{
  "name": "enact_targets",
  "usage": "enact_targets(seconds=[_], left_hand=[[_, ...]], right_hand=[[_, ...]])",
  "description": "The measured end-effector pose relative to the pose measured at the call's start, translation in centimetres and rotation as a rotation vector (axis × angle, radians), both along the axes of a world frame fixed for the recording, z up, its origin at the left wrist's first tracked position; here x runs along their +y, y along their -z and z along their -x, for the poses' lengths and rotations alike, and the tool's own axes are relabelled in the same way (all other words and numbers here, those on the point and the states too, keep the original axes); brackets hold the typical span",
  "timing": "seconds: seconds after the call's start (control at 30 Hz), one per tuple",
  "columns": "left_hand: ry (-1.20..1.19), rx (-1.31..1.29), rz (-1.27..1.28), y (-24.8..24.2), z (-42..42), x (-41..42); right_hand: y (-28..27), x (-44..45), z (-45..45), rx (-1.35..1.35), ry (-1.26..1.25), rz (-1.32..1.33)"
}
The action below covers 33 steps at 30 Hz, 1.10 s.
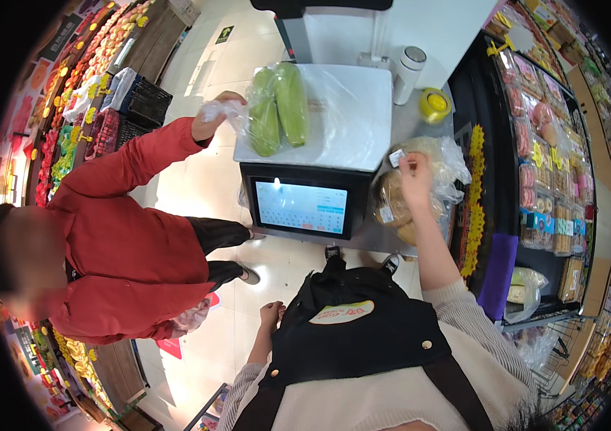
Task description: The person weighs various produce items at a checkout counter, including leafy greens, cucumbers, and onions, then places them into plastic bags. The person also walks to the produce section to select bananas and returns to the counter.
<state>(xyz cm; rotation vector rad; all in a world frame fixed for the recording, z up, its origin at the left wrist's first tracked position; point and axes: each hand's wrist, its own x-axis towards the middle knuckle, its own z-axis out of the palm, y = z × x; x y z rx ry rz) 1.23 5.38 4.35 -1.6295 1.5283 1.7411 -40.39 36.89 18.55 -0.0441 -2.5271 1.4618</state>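
My right hand (416, 175) reaches over the bagged produce beside the scale, its fingertips pinched at the edge of a small white label (397, 157). Under it lies a clear plastic bag (448, 167) of pale produce. A second bag of brownish, potato-like produce (391, 194) sits nearer me and bears its own label (386, 214). My left hand (272, 315) hangs low beside my dark apron, fingers curled, with no thing visible in it. On the pan of the weighing scale (348, 118) rest green zucchini-like gourds (290, 108) in a clear bag.
A person in a red jacket (133, 242) stands at left, one hand (213, 116) gripping the gourds' bag. The scale's lit touchscreen (301, 206) faces me. Behind the bags stand a white flask (409, 75) and a yellow tape roll (435, 105). A stocked shelf (548, 145) borders the right.
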Motion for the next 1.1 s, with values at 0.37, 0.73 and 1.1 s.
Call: enact_targets(seconds=[0.37, 0.73, 1.1], left_hand=[[0.049, 0.248, 0.037, 5.0, 2.7, -4.7], [0.263, 0.174, 0.003, -0.4, 16.7, -10.5], [0.458, 0.291, 0.042, -2.4, 17.8, -2.9]], right_hand=[[-4.4, -16.8, 8.6, 0.132, -0.223, -0.107], [-5.0, -19.2, 7.5, -0.146, -0.255, -0.027], [-19.6, 7.6, 13.3, 0.612, 0.151, 0.468]])
